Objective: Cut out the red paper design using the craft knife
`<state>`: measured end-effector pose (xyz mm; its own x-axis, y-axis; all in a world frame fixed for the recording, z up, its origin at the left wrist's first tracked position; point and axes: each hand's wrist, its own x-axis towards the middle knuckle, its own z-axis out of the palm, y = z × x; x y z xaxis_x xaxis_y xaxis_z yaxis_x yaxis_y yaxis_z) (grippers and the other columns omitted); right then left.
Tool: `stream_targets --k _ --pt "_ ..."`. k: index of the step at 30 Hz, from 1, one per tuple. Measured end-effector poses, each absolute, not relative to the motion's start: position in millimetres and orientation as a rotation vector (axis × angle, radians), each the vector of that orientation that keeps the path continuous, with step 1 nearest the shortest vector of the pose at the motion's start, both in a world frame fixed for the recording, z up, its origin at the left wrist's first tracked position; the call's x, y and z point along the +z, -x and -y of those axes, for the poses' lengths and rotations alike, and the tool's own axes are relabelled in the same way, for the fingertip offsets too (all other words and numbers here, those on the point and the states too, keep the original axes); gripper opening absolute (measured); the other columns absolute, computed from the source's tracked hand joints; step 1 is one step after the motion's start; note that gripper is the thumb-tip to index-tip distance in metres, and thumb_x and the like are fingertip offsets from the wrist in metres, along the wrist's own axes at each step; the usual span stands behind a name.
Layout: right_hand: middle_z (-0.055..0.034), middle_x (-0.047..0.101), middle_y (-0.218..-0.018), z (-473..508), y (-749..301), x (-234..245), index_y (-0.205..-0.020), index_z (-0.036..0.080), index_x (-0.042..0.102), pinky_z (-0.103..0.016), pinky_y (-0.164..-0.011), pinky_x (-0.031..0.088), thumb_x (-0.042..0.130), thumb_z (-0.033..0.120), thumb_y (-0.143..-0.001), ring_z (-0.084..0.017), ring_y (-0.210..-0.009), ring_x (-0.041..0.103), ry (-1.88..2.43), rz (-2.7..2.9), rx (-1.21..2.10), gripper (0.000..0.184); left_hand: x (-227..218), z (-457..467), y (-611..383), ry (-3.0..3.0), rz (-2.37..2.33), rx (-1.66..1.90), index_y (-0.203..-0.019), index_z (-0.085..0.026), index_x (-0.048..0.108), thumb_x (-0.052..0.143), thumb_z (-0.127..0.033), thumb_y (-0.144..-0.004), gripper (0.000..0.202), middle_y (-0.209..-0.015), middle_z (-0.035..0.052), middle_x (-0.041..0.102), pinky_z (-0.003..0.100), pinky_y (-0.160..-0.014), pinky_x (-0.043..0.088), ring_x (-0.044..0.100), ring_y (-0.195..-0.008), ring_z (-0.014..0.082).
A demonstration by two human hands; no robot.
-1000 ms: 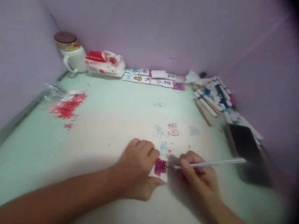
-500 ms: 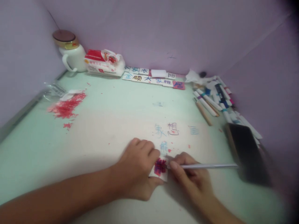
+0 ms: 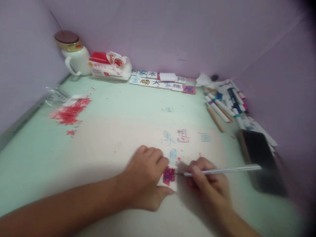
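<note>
My left hand (image 3: 145, 179) pins a small white block (image 3: 169, 179) to the table (image 3: 111, 131); the block's top carries a character coloured red and dark blue. My right hand (image 3: 208, 189) grips a thin white tool (image 3: 222, 170), its tip touching the block's right edge and its long shaft pointing right. Blue characters (image 3: 176, 137) are written on the table just beyond both hands. Small red flecks lie around the block.
A row of lettered white blocks (image 3: 160, 82) lines the back wall, beside a tissue pack (image 3: 110, 66) and a white lidded mug (image 3: 74, 54). Red shavings (image 3: 70, 113) are piled at left. Markers and pens (image 3: 227, 105) lie at right, near a dark phone (image 3: 259, 154).
My right hand shifted slightly left and back right with the tool, its shaft tilting a little. My left hand and the block stayed in place.
</note>
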<state>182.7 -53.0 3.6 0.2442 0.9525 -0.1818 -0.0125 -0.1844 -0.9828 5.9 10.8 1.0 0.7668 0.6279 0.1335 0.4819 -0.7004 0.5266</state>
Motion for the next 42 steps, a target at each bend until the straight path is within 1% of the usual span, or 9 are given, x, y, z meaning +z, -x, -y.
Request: stream_targets --k 2,5,11,17,25,30,34,37,42 --pt "0.0042 0.046 -0.049 54.6 -184.0 2.9 -0.060 0.019 0.052 -0.023 -0.044 0.023 0.061 0.047 -0.085 -0.009 -0.046 0.035 1.477 0.958 1.137 0.038 0.6 -11.1 -6.3 -2.492 -0.841 0.422 -0.089 -0.013 0.056 0.070 -0.041 -0.071 0.036 -0.084 0.0074 0.052 0.038 -0.071 0.032 0.047 -0.078 0.0235" --pt "0.0049 0.044 -0.050 55.2 -181.9 4.3 -0.060 0.020 0.053 -0.023 -0.044 0.023 0.062 0.045 -0.084 -0.009 -0.045 0.034 1.492 1.033 1.126 0.036 0.1 -11.1 -6.4 -2.491 -0.848 0.432 -0.088 -0.014 0.056 0.069 -0.042 -0.072 0.035 -0.084 0.0071 0.052 0.038 -0.071 0.032 0.047 -0.078 0.0234" --pt "0.0057 0.044 -0.051 51.9 -177.2 4.9 -0.062 0.021 0.055 -0.023 -0.046 0.027 0.061 0.039 -0.084 -0.009 -0.047 0.037 1.478 1.103 1.076 0.030 -0.4 -11.1 -6.8 -2.500 -0.848 0.436 -0.087 -0.014 0.056 0.069 -0.042 -0.071 0.035 -0.083 0.0071 0.052 0.037 -0.070 0.031 0.046 -0.078 0.0234" --pt "0.0066 0.043 -0.052 50.7 -176.3 3.7 -0.063 0.020 0.055 -0.023 -0.046 0.025 0.060 0.034 -0.085 -0.009 -0.048 0.034 1.463 1.138 1.092 0.026 0.9 -9.7 -6.5 -2.504 -0.845 0.435 -0.087 -0.014 0.056 0.070 -0.041 -0.071 0.034 -0.083 0.0071 0.052 0.037 -0.070 0.031 0.046 -0.077 0.0234" --pt "0.0046 0.049 -0.051 49.5 -174.8 5.9 -0.064 0.020 0.058 -0.023 -0.046 0.026 0.063 0.038 -0.083 -0.009 -0.047 0.039 1.488 1.108 1.177 0.027 -0.8 -10.9 -6.1 -2.500 -0.832 0.452 -0.086 -0.013 0.056 0.070 -0.040 -0.070 0.034 -0.083 0.0075 0.052 0.038 -0.069 0.031 0.047 -0.079 0.0242" --pt "0.0032 0.055 -0.050 47.9 -175.9 9.2 -0.063 0.020 0.057 -0.023 -0.048 0.032 0.066 0.043 -0.081 -0.010 -0.048 0.046 1.440 0.967 1.237 0.031 0.0 -10.5 -6.2 -2.499 -0.838 0.436 -0.086 -0.013 0.056 0.070 -0.040 -0.071 0.034 -0.082 0.0068 0.051 0.038 -0.070 0.032 0.046 -0.077 0.0234" --pt "0.0039 0.050 -0.048 49.4 -178.0 8.7 -0.059 0.019 0.055 -0.022 -0.045 0.029 0.064 0.045 -0.082 -0.009 -0.046 0.040 1.472 0.982 1.131 0.036 0.6 -10.7 -6.1 -2.500 -0.842 0.435 -0.088 -0.013 0.056 0.069 -0.041 -0.072 0.034 -0.082 0.0066 0.052 0.037 -0.070 0.032 0.047 -0.077 0.0231" --pt "0.0046 0.047 -0.049 51.7 -177.8 6.9 -0.058 0.019 0.055 -0.022 -0.043 0.026 0.063 0.043 -0.083 -0.008 -0.045 0.038 1.503 1.019 1.096 0.036 0.6 -10.9 -5.6 -2.503 -0.851 0.420 -0.088 -0.013 0.056 0.069 -0.042 -0.072 0.035 -0.083 0.0071 0.052 0.038 -0.071 0.032 0.047 -0.078 0.0236" --pt "0.0052 0.047 -0.050 52.0 -176.1 4.7 -0.062 0.020 0.054 -0.023 -0.045 0.028 0.061 0.040 -0.085 -0.009 -0.047 0.039 1.478 1.070 1.099 0.031 0.2 -11.2 -6.0 -2.509 -0.840 0.420 -0.087 -0.014 0.056 0.069 -0.042 -0.072 0.035 -0.082 0.0069 0.051 0.038 -0.070 0.032 0.046 -0.077 0.0233"
